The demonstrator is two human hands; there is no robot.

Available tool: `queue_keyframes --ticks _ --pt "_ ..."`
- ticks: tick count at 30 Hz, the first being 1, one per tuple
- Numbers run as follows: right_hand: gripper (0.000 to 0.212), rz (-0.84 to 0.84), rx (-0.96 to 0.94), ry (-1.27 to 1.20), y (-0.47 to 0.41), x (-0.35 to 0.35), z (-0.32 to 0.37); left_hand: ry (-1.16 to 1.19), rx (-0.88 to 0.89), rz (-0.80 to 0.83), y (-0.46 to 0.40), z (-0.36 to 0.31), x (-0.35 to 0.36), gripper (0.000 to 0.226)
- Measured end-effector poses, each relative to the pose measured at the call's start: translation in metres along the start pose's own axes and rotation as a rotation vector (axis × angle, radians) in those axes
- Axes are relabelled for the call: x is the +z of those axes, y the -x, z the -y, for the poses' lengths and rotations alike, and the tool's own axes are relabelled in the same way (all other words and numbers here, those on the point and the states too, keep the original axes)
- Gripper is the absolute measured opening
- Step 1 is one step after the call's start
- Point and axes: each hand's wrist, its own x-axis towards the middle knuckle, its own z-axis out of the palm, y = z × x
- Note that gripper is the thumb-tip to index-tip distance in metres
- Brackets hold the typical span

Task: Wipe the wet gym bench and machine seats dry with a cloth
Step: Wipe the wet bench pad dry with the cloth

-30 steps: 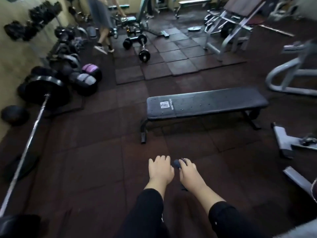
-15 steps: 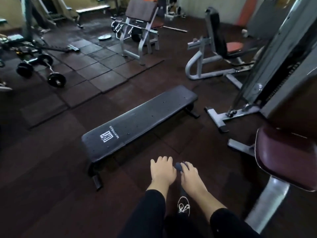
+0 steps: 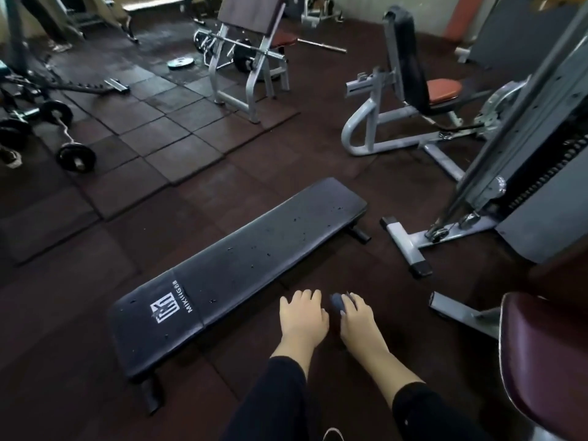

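Note:
A flat black bench (image 3: pixel 241 272) with a white logo lies diagonally on the floor, water drops scattered on its pad. Both my hands hang in front of me just right of its near half. My right hand (image 3: pixel 358 321) curls round a small bunched blue-grey cloth (image 3: pixel 336 302). My left hand (image 3: pixel 302 318) is beside it, fingers relaxed and bent down, holding nothing. A dark red machine seat (image 3: pixel 547 354) stands close at the lower right. Farther back is an orange seat (image 3: pixel 444 89) on a grey machine.
A weight-stack machine (image 3: pixel 521 173) with grey floor feet (image 3: pixel 409 246) stands right of the bench. A grey preacher-curl stand (image 3: pixel 251 58) is at the back. A curl bar with plates (image 3: pixel 68 138) lies at the left on the rubber mats.
My view has swung right and moved closer to the bench, which now shows its water drops. My hands keep the same pose, the cloth still in the right one.

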Motion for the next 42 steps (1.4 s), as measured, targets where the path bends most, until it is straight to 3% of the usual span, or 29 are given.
queue_keyframes --ticks 9,17,24,31,42 --pt "0.045 -0.017 0.012 -0.028 -0.159 0.023 0.013 -0.024 -0.001 0.050 -0.160 0.057 -0.058 0.049" --pt "0.047 -0.067 0.090 -0.026 -0.237 0.018 -0.023 -0.007 0.038 0.143 -0.254 0.041 -0.079 0.051" --pt "0.052 -0.003 -0.010 0.009 -0.330 0.016 -0.084 0.104 -0.149 0.157 -0.330 0.018 -0.076 0.054" --pt "0.045 0.029 -0.035 -0.054 -0.417 0.055 -0.151 0.163 -0.234 0.128 -0.411 0.006 -0.036 0.056" --pt "0.044 -0.164 -0.055 -0.035 -0.533 0.194 -0.238 0.086 -0.070 -0.019 -0.580 0.020 0.111 0.055"
